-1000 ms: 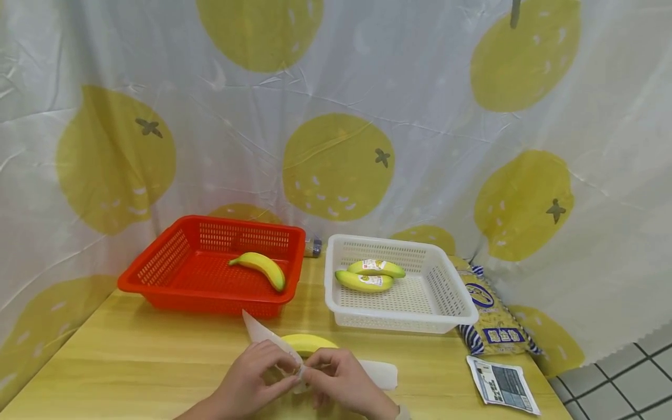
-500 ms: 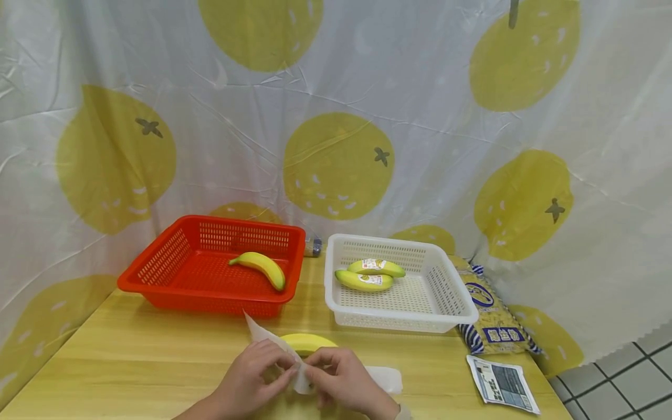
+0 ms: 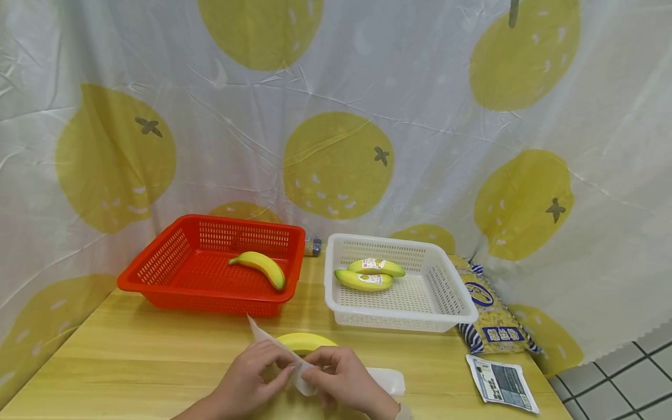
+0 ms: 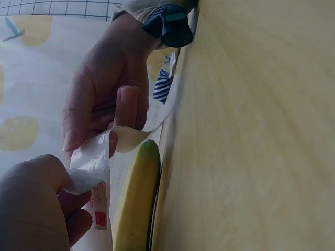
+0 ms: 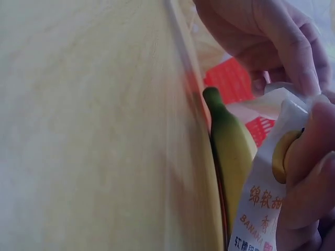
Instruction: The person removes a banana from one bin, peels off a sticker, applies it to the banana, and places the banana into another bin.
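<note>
While the yellow banana (image 3: 306, 341) lies on the desk (image 3: 157, 361), both the left hand (image 3: 251, 378) and right hand (image 3: 343, 382) pinch its clear printed wrapper (image 3: 301, 376) between their fingers.

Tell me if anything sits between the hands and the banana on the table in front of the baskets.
Yes. A clear plastic wrapper with a printed label lies over the banana. The left hand and right hand both pinch that wrapper, with the banana just behind it on the table. Nothing else stands between them.

Makeshift indoor staging corner, lemon-print curtain (image 3: 336, 116) backdrop, wooden table (image 3: 131, 361), tiled floor (image 3: 630, 379)
</note>
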`<state>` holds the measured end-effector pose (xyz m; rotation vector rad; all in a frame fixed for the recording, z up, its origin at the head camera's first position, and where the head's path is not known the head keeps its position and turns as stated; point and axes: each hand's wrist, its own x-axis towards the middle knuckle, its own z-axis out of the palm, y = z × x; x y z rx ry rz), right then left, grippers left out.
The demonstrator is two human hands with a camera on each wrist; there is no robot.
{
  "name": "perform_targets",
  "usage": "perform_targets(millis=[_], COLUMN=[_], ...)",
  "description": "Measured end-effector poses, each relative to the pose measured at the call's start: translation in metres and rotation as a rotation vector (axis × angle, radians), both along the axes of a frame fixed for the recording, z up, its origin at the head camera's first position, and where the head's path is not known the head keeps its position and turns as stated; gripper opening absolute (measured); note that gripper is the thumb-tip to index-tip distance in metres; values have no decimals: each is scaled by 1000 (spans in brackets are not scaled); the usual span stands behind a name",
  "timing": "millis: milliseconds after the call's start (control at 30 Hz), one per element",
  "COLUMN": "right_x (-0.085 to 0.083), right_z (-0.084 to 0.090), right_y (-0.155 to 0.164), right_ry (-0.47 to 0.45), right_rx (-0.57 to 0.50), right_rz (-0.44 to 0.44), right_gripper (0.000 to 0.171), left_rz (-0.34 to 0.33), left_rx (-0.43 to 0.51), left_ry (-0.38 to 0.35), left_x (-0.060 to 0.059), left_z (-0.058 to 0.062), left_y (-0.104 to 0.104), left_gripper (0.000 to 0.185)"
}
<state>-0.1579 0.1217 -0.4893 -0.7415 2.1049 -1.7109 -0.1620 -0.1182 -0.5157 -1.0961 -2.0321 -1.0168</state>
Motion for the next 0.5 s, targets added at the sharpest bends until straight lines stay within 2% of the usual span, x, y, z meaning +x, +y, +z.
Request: perform_targets(millis=[167,500], right_x=[0,0], right_z=[-1,0], right_y=[1,1], right_ry=[21,27], right_rx=[17,29], right_rz=[-8,35], right_gripper=[17,19], left_rz=[10,23], left_rx=[7,4], left_ry=[-8,-16], left_x=[0,2], left_z=[-1,1], left_y=[0,0], left_gripper=[29,29])
